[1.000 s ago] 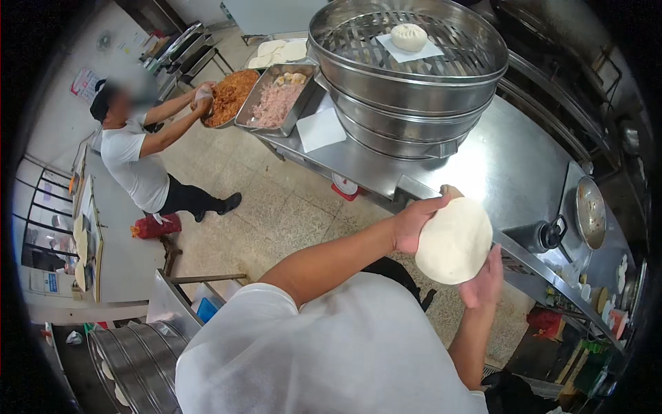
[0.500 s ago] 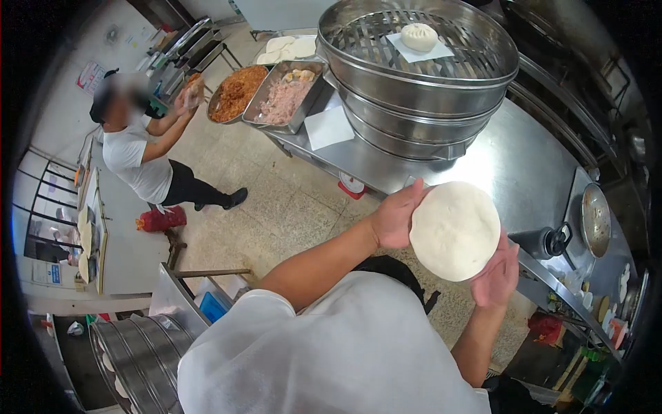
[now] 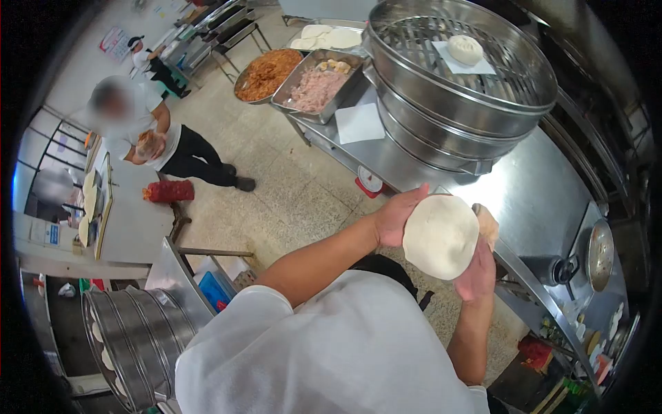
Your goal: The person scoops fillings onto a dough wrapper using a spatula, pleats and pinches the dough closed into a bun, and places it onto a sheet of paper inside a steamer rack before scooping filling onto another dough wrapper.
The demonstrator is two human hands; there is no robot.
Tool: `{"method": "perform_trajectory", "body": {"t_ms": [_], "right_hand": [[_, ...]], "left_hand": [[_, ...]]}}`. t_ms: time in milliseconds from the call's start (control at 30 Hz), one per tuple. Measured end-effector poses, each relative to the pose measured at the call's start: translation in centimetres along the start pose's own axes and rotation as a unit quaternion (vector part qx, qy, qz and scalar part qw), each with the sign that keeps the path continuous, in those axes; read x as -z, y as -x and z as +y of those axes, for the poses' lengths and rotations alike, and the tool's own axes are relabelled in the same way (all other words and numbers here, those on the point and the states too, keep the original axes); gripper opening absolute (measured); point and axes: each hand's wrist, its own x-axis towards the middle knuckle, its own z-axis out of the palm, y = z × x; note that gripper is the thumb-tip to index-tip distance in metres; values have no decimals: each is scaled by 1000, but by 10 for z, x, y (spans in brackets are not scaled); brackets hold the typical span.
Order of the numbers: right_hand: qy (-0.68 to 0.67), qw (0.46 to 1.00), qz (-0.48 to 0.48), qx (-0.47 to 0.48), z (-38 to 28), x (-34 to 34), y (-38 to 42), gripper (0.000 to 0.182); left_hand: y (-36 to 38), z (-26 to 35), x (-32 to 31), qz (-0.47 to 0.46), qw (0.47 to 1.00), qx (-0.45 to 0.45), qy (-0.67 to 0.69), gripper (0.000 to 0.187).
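A flat round of white dough (image 3: 438, 237) hangs between my two hands in front of my chest. Its left edge rests against my left hand (image 3: 400, 217), gripped there with the thumb pointing up. From the lower right, my right hand (image 3: 476, 270) supports the other edge, its fingers partly hidden behind the dough. Above, on the steel table (image 3: 527, 190), a stack of steamer trays (image 3: 441, 131) carries one pleated bun (image 3: 465, 50) on a paper square. Another white paper square (image 3: 360, 124) lies left of the stack.
Left of the steamer are a pan of pinkish filling (image 3: 314, 93), a bowl of reddish filling (image 3: 265, 74) and a tray of dough rounds (image 3: 327, 36). A co-worker (image 3: 189, 148) stands at left. More steamers (image 3: 138, 338) are lower left; a frying pan (image 3: 600, 255) is right.
The dough round has turned and moved slightly left with both hands. My view has shifted, so the table things sit further right. The co-worker has turned and lowered their hands.
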Motion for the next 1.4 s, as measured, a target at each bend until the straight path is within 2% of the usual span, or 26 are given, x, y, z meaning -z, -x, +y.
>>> {"method": "perform_trajectory", "body": {"t_ms": [33, 100, 200, 267, 300, 367, 433, 467, 500, 600, 633, 667, 700, 733, 800, 833, 900, 967, 1000, 1033, 1067, 1100, 1167, 1200, 1267, 1400], "right_hand": [[2, 1000, -3, -5, -1, -4, -2, 56], [-50, 991, -117, 39, -9, -32, -1, 55], [27, 993, -117, 12, 15, -41, -22, 55], [55, 993, -96, -29, 42, -51, -41, 55], [76, 992, -72, -67, 54, -59, -51, 55], [110, 992, -51, -45, 68, -88, -69, 58], [73, 981, -181, -2, 65, -145, -80, 61], [87, 985, -148, 20, 73, -179, -91, 62], [91, 984, -151, 17, 84, -192, -111, 62], [319, 945, -66, 10, 129, -222, -186, 51], [324, 944, -67, 9, 147, -233, -213, 51], [475, 872, -69, 97, 163, -241, -238, 50], [608, 771, -69, 180, 178, -251, -259, 49], [610, 770, -70, 174, 191, -262, -275, 49], [752, 576, -131, 294, 215, -287, -305, 40], [751, 578, -131, 292, 221, -297, -315, 40], [892, 422, -136, 87, 231, -315, -336, 30], [903, 398, -127, 105, 235, -306, -354, 23], [921, 359, -126, 80, 235, -305, -363, 23], [938, 320, -124, 55, 234, -304, -371, 24], [941, 298, -126, 96, 233, -298, -374, 20], [943, 298, -118, 89, 230, -298, -379, 20], [958, 233, -158, 60, 222, -299, -391, 16], [958, 238, -152, 55, 215, -296, -393, 16], [963, 175, -163, 125, 199, -294, -399, 16], [970, 152, -139, 125, 145, -320, -399, 12]], "left_hand": [[10, 2, 0, 2, 999, -38, 30, 79], [35, 13, -7, 8, 995, -76, 66, 81], [60, 30, 12, -58, 984, -129, 112, 82], [66, 35, 50, -24, 997, -4, 80, 86], [76, 42, 58, -28, 996, -10, 80, 86], [108, 59, 67, -7, 991, -64, 119, 92], [154, 85, 61, -25, 976, -135, 170, 100], [175, 98, 63, -50, 959, -191, 203, 105], [190, 107, 75, -51, 958, -196, 205, 105], [231, 134, 117, -14, 955, -238, 174, 110], [246, 144, 131, -3, 947, -255, 193, 110], [262, 154, 141, 8, 938, -272, 214, 111], [279, 165, 147, 8, 936, -275, 219, 111], [298, 176, 152, -17, 931, -306, 199, 110], [331, 197, 162, -38, 925, -335, 175, 109], [343, 205, 168, -13, 909, -377, 180, 109], [358, 222, 186, 11, 888, -422, 183, 110], [365, 235, 207, -3, 872, -428, 237, 110], [370, 239, 215, -1, 871, -430, 239, 110], [376, 243, 221, 13, 862, -457, 221, 109], [381, 246, 226, 26, 853, -479, 203, 109], [385, 252, 228, 24, 857, -471, 208, 109], [396, 266, 228, 53, 858, -488, 152, 107], [401, 271, 234, 53, 862, -480, 153, 107], [415, 287, 248, 122, 842, -486, 201, 107], [423, 326, 246, 199, 831, -511, 91, 105]]}}
